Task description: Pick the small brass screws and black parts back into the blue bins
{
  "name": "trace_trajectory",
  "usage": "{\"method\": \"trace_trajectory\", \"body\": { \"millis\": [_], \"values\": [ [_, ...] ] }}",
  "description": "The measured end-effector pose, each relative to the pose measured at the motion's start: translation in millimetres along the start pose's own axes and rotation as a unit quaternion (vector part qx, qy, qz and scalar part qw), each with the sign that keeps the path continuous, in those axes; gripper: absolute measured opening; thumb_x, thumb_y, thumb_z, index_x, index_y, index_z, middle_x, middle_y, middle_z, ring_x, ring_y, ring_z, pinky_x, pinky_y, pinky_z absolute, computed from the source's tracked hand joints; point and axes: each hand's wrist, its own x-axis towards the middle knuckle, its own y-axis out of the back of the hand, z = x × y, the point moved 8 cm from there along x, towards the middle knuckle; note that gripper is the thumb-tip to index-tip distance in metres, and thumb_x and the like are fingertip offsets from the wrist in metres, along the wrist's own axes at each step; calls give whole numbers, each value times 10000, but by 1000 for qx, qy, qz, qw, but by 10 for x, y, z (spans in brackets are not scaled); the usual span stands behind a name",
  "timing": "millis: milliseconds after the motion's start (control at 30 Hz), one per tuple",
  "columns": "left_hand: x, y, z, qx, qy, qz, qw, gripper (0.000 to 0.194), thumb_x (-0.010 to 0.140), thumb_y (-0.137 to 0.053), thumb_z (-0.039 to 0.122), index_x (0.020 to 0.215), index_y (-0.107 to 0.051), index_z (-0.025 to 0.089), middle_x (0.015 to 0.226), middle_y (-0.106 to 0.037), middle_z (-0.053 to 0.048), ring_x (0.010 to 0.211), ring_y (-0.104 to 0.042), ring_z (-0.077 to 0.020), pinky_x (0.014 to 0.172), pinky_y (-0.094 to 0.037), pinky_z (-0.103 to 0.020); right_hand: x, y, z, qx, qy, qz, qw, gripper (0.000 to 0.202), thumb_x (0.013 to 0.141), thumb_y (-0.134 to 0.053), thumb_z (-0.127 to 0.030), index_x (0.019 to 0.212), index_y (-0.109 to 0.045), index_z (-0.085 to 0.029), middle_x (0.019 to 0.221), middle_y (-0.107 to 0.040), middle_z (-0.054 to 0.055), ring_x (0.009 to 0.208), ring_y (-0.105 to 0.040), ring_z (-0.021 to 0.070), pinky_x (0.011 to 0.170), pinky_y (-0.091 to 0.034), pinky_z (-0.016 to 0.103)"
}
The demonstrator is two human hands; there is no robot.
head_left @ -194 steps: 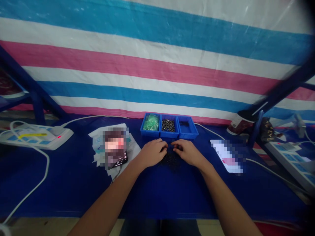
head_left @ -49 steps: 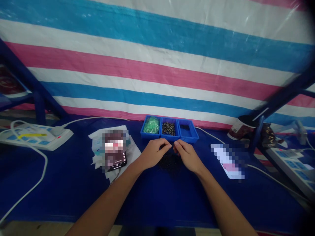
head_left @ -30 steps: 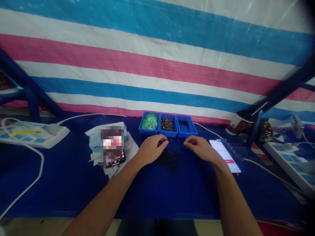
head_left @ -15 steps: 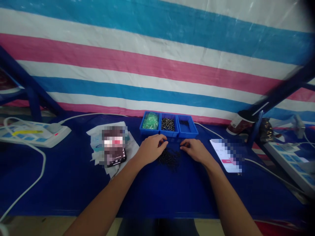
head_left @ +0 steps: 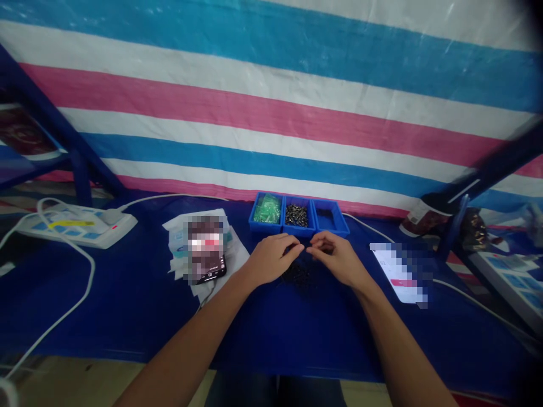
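Note:
My left hand and my right hand face each other above a pile of small black parts on the blue table. The fingertips of both are pinched and nearly touch; whatever lies between them is too small to make out. Just behind stand three joined blue bins. The left bin holds green translucent pieces, and the middle bin holds small dark and brassy metal parts. In the right bin a few dark pieces lie at the bottom.
On the left, a phone lies on white packaging. Another phone with a lit screen is at the right. Power strips with white cables sit at both sides. A dark cup stands near the right frame post, before a striped sheet.
My two hands have come together, the right moving in toward the left until their fingertips almost meet. The whole view has shifted slightly.

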Motion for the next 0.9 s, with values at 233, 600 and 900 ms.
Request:
{"method": "trace_trajectory", "body": {
  "millis": [233, 600, 900],
  "values": [
    [5, -36, 65, -50, -19, -19, 998, 256, 967, -462, 336, 923, -670, 192, 902, -689, -32, 831, -615, -167, 768, -435, -298, -16, -110, -65, 31, -1, -7, 999, 185, 792, -708, -369, 834, -685, -191, 778, -678, 23, 701, -614, 162, 666, -475, 293],
    [-8, -107, -9, -193, 59, -79, 976, 302, 940, -466, 375, 826, -658, 171, 737, -631, -13, 673, -559, -142, 633, -419, -269, -28, -47, -151, 44, 28, 32, 998, 207, 731, -753, -362, 840, -679, -202, 739, -655, 18, 684, -592, 162, 680, -491, 313],
    [10, -1, 5, -212, 39, -32, 976, 269, 924, -492, 349, 834, -662, 160, 773, -625, -10, 694, -520, -133, 662, -395, -268, -58, -86, -246, 2, 36, -22, 999, 244, 895, -570, -403, 816, -655, -189, 723, -634, 9, 681, -568, 149, 658, -442, 282]
  ]
}}
